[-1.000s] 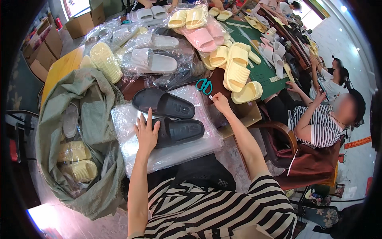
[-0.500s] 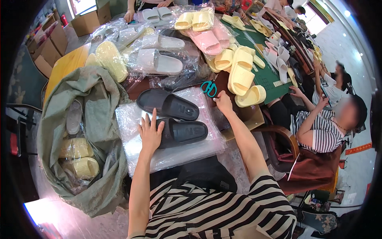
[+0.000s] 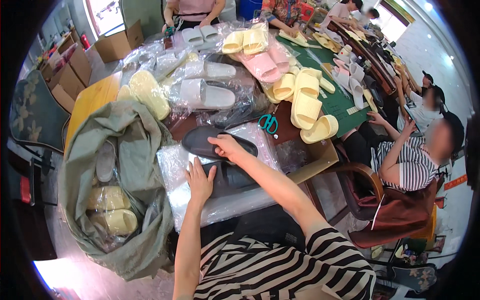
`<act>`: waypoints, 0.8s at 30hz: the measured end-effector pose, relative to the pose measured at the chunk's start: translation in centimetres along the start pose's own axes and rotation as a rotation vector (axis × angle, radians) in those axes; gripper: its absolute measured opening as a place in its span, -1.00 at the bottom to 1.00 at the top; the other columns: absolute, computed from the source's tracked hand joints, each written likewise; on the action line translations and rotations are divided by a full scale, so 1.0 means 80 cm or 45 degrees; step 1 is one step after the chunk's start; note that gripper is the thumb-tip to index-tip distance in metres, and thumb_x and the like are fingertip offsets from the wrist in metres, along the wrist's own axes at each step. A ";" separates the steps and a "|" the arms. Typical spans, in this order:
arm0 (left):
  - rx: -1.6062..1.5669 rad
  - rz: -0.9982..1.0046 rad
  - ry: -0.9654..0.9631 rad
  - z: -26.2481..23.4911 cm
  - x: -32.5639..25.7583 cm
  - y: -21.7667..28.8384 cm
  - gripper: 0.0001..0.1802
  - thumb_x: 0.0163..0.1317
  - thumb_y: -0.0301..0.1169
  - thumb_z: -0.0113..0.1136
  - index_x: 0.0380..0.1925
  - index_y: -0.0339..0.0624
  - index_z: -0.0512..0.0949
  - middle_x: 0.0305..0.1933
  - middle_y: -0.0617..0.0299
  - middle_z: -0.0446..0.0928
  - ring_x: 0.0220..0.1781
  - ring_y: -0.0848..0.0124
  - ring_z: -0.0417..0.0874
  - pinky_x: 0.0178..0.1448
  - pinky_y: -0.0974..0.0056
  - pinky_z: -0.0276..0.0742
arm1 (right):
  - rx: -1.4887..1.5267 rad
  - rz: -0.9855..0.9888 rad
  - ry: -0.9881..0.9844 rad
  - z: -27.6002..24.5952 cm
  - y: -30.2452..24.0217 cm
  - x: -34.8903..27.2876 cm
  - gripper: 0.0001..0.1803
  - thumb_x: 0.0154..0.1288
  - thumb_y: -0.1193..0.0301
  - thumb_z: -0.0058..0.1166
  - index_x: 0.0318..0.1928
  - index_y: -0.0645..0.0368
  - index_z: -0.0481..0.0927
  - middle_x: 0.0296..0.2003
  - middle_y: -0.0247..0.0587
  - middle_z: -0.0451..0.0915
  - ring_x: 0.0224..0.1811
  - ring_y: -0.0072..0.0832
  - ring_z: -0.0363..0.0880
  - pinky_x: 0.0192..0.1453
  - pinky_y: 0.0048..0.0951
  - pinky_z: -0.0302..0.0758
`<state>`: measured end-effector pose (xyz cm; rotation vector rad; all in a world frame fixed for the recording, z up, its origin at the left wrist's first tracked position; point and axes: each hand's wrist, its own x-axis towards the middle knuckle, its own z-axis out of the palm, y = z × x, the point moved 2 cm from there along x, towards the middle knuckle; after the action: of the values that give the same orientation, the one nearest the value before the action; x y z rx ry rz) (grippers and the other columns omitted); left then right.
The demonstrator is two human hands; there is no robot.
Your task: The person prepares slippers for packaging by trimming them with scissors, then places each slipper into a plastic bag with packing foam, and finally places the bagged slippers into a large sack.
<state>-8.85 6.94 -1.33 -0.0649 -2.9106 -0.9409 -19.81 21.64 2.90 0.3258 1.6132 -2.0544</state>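
Observation:
Two black slide slippers lie side by side on a stack of clear plastic bags (image 3: pixel 225 200). My left hand (image 3: pixel 200 182) rests with spread fingers at the strap of the near black slipper (image 3: pixel 232 177). Over the strap of the far black slipper (image 3: pixel 197 140) is my right hand (image 3: pixel 229 147), its fingers curled together against it. Whether a small thing is pinched in those fingertips is hidden. Teal-handled scissors (image 3: pixel 268 124) lie just beyond the bag stack, to the right of the slippers.
A grey-green sack (image 3: pixel 75 200) holding bagged slippers stands at left. Bagged grey slippers (image 3: pixel 207 94), pink slippers (image 3: pixel 262 67) and yellow slippers (image 3: pixel 305 100) are heaped at the back. A cardboard box (image 3: pixel 315 162) and a seated person (image 3: pixel 410 160) are at right.
My right hand has moved left from beside the scissors onto the far black slipper's strap. My left hand stays at the near slipper. The whole view has shifted slightly.

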 end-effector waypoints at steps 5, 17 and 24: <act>-0.060 -0.035 -0.025 -0.001 -0.005 -0.011 -0.18 0.42 0.09 -0.05 0.38 -0.42 0.14 0.47 -0.23 0.17 0.54 -0.20 0.05 0.55 -0.25 -0.21 | 0.156 -0.102 -0.059 0.014 -0.011 -0.078 -0.83 0.40 0.32 0.15 -0.29 0.08 0.47 -0.47 -0.43 0.47 -0.59 -0.68 0.46 -0.59 -0.67 0.29; 0.008 0.027 0.007 0.002 0.003 -0.029 -0.37 0.51 -0.08 -0.17 0.37 -0.34 0.19 0.47 -0.18 0.18 0.52 -0.21 0.07 0.54 -0.27 -0.18 | -1.591 -0.934 0.255 -0.126 -0.090 -0.246 -0.61 0.37 0.17 0.10 -0.48 0.24 0.54 -0.50 -0.06 0.42 -0.39 -0.08 0.50 -0.30 -0.21 0.42; -0.130 -0.023 0.049 -0.003 -0.007 -0.017 -0.42 0.53 -0.14 -0.20 0.37 -0.31 0.23 0.45 -0.12 0.24 0.53 -0.16 0.10 0.55 -0.21 -0.18 | -2.241 -1.385 -0.308 -0.118 -0.097 -0.253 -0.65 0.10 0.17 0.27 -0.64 0.06 0.47 -0.56 -0.33 0.41 -0.44 -0.35 0.46 -0.35 -0.31 0.35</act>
<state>-8.41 5.63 -1.97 -0.0265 -2.8317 -1.0813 -7.85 36.79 16.58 -1.5304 2.8849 -0.2437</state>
